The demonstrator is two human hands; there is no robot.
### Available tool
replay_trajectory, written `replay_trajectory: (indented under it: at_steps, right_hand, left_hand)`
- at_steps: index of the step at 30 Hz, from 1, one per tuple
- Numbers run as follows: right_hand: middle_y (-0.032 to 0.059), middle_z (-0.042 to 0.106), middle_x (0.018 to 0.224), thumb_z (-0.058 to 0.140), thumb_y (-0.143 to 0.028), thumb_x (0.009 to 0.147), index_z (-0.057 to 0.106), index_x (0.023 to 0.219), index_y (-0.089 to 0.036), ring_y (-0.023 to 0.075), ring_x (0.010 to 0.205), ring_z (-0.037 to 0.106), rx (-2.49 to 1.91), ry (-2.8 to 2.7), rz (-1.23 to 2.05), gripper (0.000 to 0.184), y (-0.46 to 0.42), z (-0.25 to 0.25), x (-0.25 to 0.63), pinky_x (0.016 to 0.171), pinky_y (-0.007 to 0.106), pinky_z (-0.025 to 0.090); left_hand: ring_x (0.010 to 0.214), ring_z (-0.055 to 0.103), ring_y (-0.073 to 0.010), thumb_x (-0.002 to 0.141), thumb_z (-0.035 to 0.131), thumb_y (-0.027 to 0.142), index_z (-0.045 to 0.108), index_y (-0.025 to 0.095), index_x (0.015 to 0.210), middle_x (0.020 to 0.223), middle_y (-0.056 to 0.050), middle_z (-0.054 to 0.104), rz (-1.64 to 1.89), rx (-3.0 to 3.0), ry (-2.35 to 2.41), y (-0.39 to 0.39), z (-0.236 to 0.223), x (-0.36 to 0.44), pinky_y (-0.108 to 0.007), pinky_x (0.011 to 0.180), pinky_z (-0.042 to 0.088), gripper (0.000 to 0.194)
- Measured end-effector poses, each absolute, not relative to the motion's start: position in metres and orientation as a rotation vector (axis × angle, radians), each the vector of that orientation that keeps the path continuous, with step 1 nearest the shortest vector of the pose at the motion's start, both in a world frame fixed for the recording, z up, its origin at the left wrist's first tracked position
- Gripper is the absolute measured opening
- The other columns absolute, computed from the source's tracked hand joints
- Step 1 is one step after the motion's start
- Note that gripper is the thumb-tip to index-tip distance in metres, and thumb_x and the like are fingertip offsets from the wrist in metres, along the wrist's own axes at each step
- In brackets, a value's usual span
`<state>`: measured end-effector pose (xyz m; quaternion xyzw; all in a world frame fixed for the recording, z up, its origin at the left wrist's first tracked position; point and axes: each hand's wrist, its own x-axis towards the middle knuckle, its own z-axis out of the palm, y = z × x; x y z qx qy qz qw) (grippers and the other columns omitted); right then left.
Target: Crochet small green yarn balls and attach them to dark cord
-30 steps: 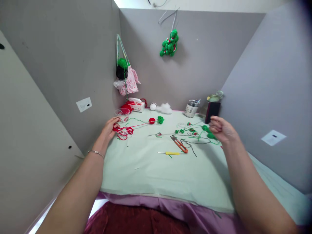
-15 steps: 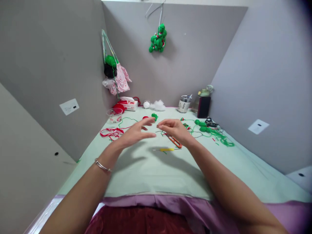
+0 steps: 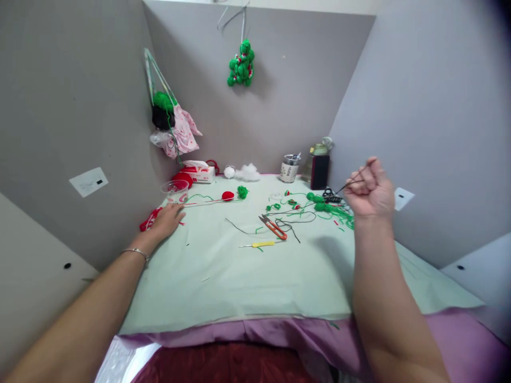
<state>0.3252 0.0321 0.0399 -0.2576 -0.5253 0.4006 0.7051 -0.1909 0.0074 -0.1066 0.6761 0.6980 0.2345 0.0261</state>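
My left hand (image 3: 166,219) lies on the pale green table cover (image 3: 239,271) at the left edge, fingers flat over a tangle of red yarn (image 3: 148,221). My right hand (image 3: 370,191) is raised above the right side of the table, closed in a fist, pinching a thin dark thread (image 3: 346,186) that runs down toward the green yarn pieces (image 3: 327,208). Between my hands lie orange thread snips (image 3: 273,227) and a yellow-handled crochet hook (image 3: 258,244).
A red yarn ball (image 3: 228,196) and green yarn lump (image 3: 241,191) sit mid-table. At the back stand a clear cup (image 3: 174,189), tissue box (image 3: 196,173), white stuffing (image 3: 247,172), tin (image 3: 289,168) and dark bottle (image 3: 319,170). Grey partition walls enclose three sides.
My hands, close together over the middle of the table half a second ago, have parted: the left went down onto the red yarn, the right rose to the right with a thread.
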Motion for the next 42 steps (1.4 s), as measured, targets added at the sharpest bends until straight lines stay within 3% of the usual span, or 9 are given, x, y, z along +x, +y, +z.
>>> replay_trajectory:
  at_steps: [4,7,11,16,21,25,32,37,42]
  right_hand:
    - [-0.0095,0.02,0.047,0.078,-0.041,0.072,0.061,0.081,-0.026,0.0089,0.048,0.007,-0.697,-1.264,1.043,0.025,0.03,0.033,0.282,0.043,0.026,0.007]
    - [-0.0081,0.037,0.052,0.081,-0.042,0.068,0.066,0.081,-0.02,0.0058,0.045,0.021,-0.76,-1.456,1.132,0.029,0.014,0.022,0.231,0.043,0.024,0.015]
    - [-0.0026,0.054,0.06,0.072,-0.048,0.076,0.069,0.082,-0.02,0.0087,0.051,0.039,-0.756,-1.812,1.163,0.029,-0.011,0.01,0.186,0.047,0.024,0.029]
    - [-0.0055,0.041,0.054,0.071,-0.048,0.078,0.07,0.083,-0.019,0.0078,0.049,0.027,-0.834,-1.791,0.938,0.029,0.004,0.005,0.205,0.047,0.024,0.021]
    - [-0.0054,0.04,0.055,0.069,-0.045,0.077,0.068,0.083,-0.018,0.0079,0.05,0.026,-0.977,-1.645,0.693,0.028,0.045,-0.002,0.242,0.048,0.025,0.018]
    - [-0.0047,0.043,0.056,0.065,-0.043,0.081,0.065,0.083,-0.018,0.0092,0.051,0.031,-1.093,-1.634,0.603,0.025,0.051,-0.001,0.254,0.049,0.025,0.024]
    - [-0.0024,0.06,0.073,0.073,-0.039,0.077,0.067,0.096,-0.019,0.0104,0.061,0.05,-0.918,-2.773,1.364,0.029,0.016,-0.025,0.212,0.056,0.022,0.037]
    - [0.0014,0.066,0.078,0.07,-0.033,0.081,0.065,0.08,-0.019,0.0134,0.071,0.054,-1.26,-2.675,0.556,0.015,0.042,-0.06,0.19,0.064,0.023,0.036]
    - [0.0131,0.07,0.092,0.059,-0.021,0.087,0.065,0.084,-0.015,0.0211,0.083,0.06,-1.472,-2.394,0.313,0.009,0.082,-0.068,0.215,0.071,0.028,0.037]
  left_hand:
    - [0.124,0.051,-0.0355,0.083,0.058,0.034,0.066,0.015,0.118,0.123,-0.016,0.064,1.046,2.018,2.209,0.003,-0.069,-0.144,-0.054,0.109,0.032,0.04]
    - [0.11,0.06,-0.027,0.084,0.065,0.04,0.069,0.019,0.11,0.113,-0.01,0.069,1.367,1.909,1.509,-0.019,-0.033,-0.065,-0.042,0.101,0.042,0.033]
    - [0.089,0.062,-0.0187,0.082,0.071,0.039,0.067,0.019,0.109,0.094,-0.006,0.069,1.114,1.629,0.812,-0.05,-0.008,0.007,-0.033,0.084,0.048,0.034]
    - [0.059,0.046,-0.0113,0.09,0.062,0.041,0.07,0.016,0.082,0.052,0.005,0.038,0.941,1.518,0.745,-0.056,-0.005,-0.026,-0.025,0.064,0.042,0.028]
    - [0.052,0.041,-0.0086,0.089,0.065,0.037,0.071,0.015,0.077,0.049,0.005,0.033,1.421,1.273,0.738,-0.06,0.003,-0.092,-0.02,0.058,0.044,0.025]
    - [0.057,0.05,-0.0099,0.093,0.058,0.025,0.064,0.019,0.067,0.054,0.002,0.047,1.755,1.03,0.71,-0.081,0.017,-0.115,-0.022,0.064,0.052,0.028]
    - [0.067,0.058,-0.012,0.095,0.05,0.021,0.061,0.02,0.069,0.072,-0.002,0.064,1.988,0.726,0.599,-0.103,0.038,-0.123,-0.021,0.058,0.054,0.029]
    - [0.069,0.057,-0.0109,0.093,0.055,0.024,0.063,0.018,0.068,0.076,-0.003,0.061,1.83,0.817,0.65,-0.08,0.026,-0.093,-0.018,0.059,0.05,0.027]
    - [0.073,0.056,-0.0098,0.086,0.067,0.031,0.068,0.017,0.074,0.082,-0.002,0.062,1.644,0.959,0.684,-0.059,0.009,-0.064,-0.02,0.068,0.05,0.019]
